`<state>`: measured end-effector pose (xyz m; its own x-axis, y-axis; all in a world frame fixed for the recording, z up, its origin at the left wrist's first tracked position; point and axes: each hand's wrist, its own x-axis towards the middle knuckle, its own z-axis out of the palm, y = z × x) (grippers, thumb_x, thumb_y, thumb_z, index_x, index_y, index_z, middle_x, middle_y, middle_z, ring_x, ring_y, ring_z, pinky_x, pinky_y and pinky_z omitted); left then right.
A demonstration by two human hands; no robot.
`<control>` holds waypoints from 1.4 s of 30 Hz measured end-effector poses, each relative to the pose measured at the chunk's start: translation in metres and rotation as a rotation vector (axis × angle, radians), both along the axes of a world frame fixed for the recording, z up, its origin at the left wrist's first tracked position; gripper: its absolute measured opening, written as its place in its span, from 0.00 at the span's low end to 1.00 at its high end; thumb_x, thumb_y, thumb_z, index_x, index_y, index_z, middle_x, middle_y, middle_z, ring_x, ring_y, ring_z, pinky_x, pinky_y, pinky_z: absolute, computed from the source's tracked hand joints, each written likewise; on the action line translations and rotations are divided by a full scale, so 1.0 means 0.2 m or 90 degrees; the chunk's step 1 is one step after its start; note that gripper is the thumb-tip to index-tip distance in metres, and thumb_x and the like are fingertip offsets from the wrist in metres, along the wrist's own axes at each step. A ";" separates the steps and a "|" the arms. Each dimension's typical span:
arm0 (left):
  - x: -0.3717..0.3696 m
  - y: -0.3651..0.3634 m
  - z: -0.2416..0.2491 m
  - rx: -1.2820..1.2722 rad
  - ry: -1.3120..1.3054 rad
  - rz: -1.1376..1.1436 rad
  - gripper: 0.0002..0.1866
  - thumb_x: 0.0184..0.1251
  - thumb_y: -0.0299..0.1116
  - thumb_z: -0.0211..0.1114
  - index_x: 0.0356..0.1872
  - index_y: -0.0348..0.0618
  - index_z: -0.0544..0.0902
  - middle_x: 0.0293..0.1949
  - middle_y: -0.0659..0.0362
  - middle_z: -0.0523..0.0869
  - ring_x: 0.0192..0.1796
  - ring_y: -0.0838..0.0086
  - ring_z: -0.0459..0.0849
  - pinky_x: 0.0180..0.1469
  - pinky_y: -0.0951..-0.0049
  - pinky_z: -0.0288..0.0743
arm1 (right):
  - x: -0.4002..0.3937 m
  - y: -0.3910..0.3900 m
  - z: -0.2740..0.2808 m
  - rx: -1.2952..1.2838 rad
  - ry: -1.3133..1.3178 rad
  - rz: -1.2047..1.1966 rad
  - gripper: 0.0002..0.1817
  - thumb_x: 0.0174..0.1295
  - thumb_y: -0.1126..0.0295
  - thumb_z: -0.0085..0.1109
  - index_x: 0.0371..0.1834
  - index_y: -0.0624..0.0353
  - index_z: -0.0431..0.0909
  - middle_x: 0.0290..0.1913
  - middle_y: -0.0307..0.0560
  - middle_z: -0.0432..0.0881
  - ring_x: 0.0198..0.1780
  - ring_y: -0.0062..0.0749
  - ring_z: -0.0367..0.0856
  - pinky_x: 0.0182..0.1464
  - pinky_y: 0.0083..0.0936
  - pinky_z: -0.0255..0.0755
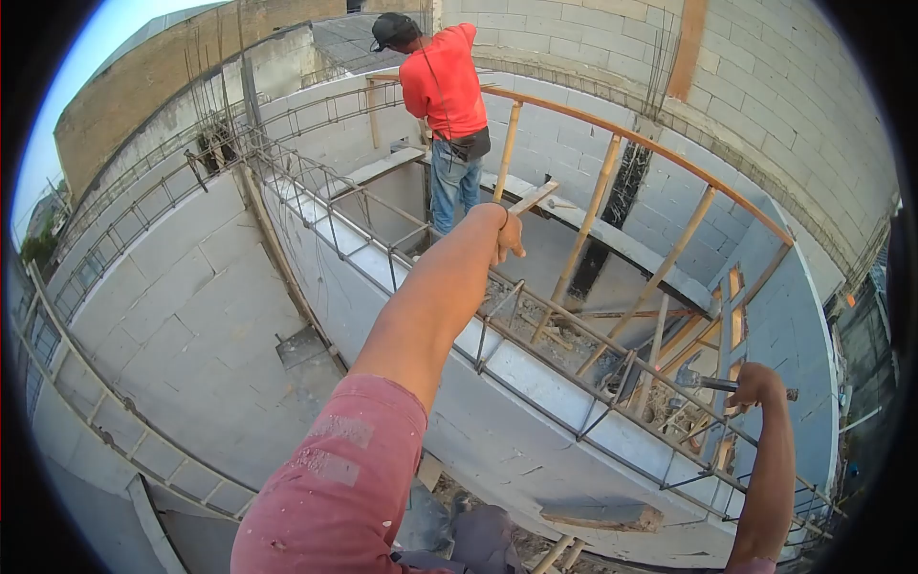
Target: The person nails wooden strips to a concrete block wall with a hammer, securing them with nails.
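My left arm stretches forward over the block wall, and my left hand (pixel 510 237) hangs above the steel rebar cage (pixel 574 330) with its fingers loosely down. Nothing shows in its fingers, though some of them are hidden. Just behind the wrist is a short wooden stick (pixel 535 197); contact with the hand cannot be made out. At the right, my right hand (pixel 760 386) is closed around the handle of a hammer (pixel 715 383), its metal head pointing left. The hammer is held above the rebar cage on the wall top.
A person in a red shirt (pixel 445 91) stands beyond the wall, facing away. An orange-brown rail (pixel 631 136) on bamboo posts (pixel 583 234) crosses behind. A plank platform (pixel 641 244) runs along the far wall. Left stands a grey block wall (pixel 182 297); rubble lies below.
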<state>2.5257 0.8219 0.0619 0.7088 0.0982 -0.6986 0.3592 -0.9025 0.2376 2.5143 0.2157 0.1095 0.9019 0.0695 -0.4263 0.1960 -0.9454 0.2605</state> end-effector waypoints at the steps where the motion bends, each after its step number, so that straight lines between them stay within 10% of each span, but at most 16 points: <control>1: 0.02 0.01 -0.01 -0.003 0.004 0.005 0.25 0.81 0.49 0.57 0.66 0.42 0.78 0.61 0.53 0.87 0.59 0.65 0.88 0.57 0.62 0.85 | 0.01 -0.01 -0.01 -0.006 0.019 -0.006 0.20 0.49 0.55 0.81 0.28 0.63 0.90 0.29 0.44 0.91 0.32 0.33 0.90 0.36 0.31 0.82; 19: 0.02 0.04 0.02 -0.140 -0.107 -0.066 0.35 0.79 0.47 0.61 0.77 0.35 0.64 0.58 0.48 0.88 0.50 0.61 0.91 0.48 0.63 0.86 | -0.03 0.14 -0.02 -0.084 0.122 0.064 0.20 0.54 0.57 0.79 0.38 0.63 0.91 0.40 0.47 0.93 0.43 0.37 0.91 0.47 0.38 0.81; 21: 0.00 0.04 0.02 -0.120 -0.139 -0.033 0.28 0.79 0.47 0.61 0.74 0.46 0.72 0.53 0.51 0.89 0.47 0.61 0.92 0.45 0.64 0.86 | 0.00 0.12 -0.07 -0.046 0.139 0.099 0.17 0.55 0.59 0.78 0.39 0.61 0.92 0.42 0.49 0.92 0.44 0.41 0.91 0.46 0.43 0.81; 26: 0.07 0.12 -0.04 -0.220 -0.154 -0.003 0.20 0.78 0.39 0.62 0.66 0.49 0.79 0.42 0.50 0.89 0.35 0.63 0.91 0.36 0.62 0.87 | 0.05 0.05 -0.13 0.108 0.122 0.074 0.11 0.43 0.74 0.71 0.33 0.54 0.92 0.37 0.50 0.91 0.36 0.41 0.89 0.40 0.41 0.81; 37: 0.21 0.28 -0.11 -0.150 -0.115 0.057 0.25 0.81 0.42 0.57 0.72 0.42 0.71 0.42 0.46 0.90 0.31 0.58 0.90 0.31 0.58 0.88 | 0.00 0.02 -0.07 0.135 -0.030 0.105 0.19 0.34 0.71 0.78 0.36 0.47 0.94 0.38 0.43 0.91 0.41 0.40 0.88 0.40 0.37 0.78; 40: 0.16 0.32 -0.12 -0.179 -0.070 0.078 0.33 0.77 0.53 0.62 0.73 0.43 0.71 0.59 0.49 0.86 0.57 0.57 0.87 0.55 0.53 0.85 | -0.01 0.01 -0.08 0.182 -0.096 0.077 0.16 0.32 0.73 0.76 0.31 0.47 0.93 0.35 0.45 0.90 0.36 0.41 0.87 0.36 0.36 0.78; 42: 0.15 0.29 -0.12 -0.153 -0.086 0.098 0.30 0.80 0.49 0.59 0.73 0.42 0.71 0.59 0.49 0.86 0.56 0.59 0.88 0.56 0.56 0.85 | 0.03 -0.01 -0.13 0.225 -0.149 0.071 0.15 0.31 0.73 0.75 0.28 0.48 0.92 0.34 0.46 0.90 0.34 0.41 0.87 0.35 0.36 0.78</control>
<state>2.5547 0.8795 0.0378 0.7862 0.0554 -0.6155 0.4382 -0.7524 0.4919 2.5213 0.2135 0.0844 0.9502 0.2767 -0.1433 0.2760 -0.9608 -0.0251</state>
